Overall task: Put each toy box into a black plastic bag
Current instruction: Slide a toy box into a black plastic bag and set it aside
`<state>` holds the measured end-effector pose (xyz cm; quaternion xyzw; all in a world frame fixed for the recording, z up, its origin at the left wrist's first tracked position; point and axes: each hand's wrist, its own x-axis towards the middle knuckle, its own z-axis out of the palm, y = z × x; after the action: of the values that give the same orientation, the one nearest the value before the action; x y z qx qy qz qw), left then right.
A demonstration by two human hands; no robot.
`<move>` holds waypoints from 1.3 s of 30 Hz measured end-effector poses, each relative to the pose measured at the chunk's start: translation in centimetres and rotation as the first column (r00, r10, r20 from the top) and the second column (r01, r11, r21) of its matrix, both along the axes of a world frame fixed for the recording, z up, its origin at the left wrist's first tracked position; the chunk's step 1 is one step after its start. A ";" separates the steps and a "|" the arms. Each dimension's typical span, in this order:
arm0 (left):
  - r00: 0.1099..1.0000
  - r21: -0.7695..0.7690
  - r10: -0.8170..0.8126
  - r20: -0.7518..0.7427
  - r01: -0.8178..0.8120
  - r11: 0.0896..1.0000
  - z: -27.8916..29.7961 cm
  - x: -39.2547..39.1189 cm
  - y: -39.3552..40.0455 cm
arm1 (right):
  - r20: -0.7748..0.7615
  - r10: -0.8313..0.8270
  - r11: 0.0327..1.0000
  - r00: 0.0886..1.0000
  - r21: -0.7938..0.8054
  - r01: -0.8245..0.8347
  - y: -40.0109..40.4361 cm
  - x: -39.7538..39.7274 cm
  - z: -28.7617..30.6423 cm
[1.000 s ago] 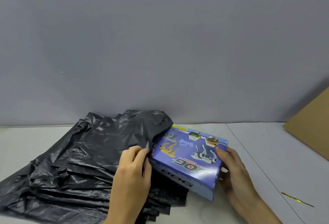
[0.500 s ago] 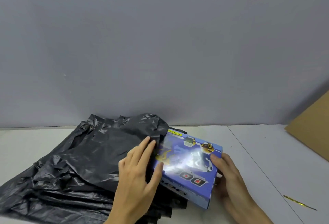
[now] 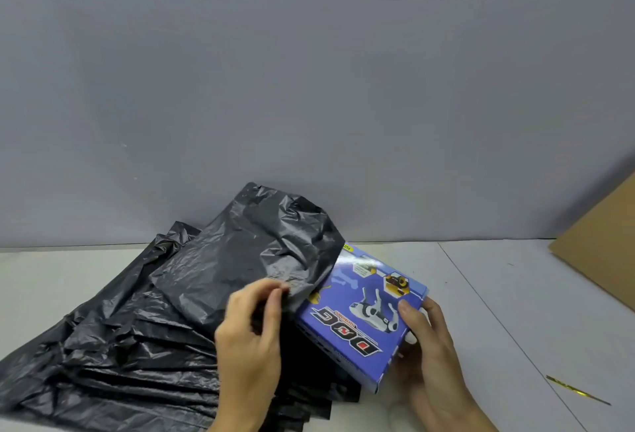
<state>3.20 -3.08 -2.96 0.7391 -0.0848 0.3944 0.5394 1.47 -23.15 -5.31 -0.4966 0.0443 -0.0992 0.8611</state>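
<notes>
The left hand (image 3: pixel 252 332) pinches the thin, slippery black bag (image 3: pixel 247 260) at its mouth edge, atop a stack of bags on the surface (image 3: pixel 498 280). The right hand (image 3: pixel 426 345) grips the stiff, seemingly light toy box (image 3: pixel 360 315) by its near end, its far corner under the film; best held by its edges.

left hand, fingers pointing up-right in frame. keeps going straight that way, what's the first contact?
The left hand already pinches the edge of the lifted black plastic bag. Straight on, up and right, it would most likely meet the blue toy box under that flap next. Depth is unclear from this one view.
</notes>
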 end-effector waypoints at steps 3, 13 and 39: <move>0.972 -0.220 0.154 -0.178 -0.192 0.956 0.0 0.5 0.7 | 0.017 0.052 0.998 0.999 0.031 -0.052 0.2 -0.1 -0.1; 0.870 -0.625 -0.149 -0.469 -0.208 0.753 -0.5 1.3 1.1 | 0.018 -0.016 1.000 1.000 0.017 0.015 1.4 0.0 -1.0; 0.844 -0.638 -0.121 -0.522 -0.292 0.712 1.5 0.0 -0.2 | 0.070 -0.068 0.998 0.995 -0.010 0.069 2.7 -0.6 -1.5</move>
<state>3.25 -3.33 -1.48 0.5624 0.2575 0.2034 0.7589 0.88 -20.49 -6.84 -0.4964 0.0309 -0.1461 0.8551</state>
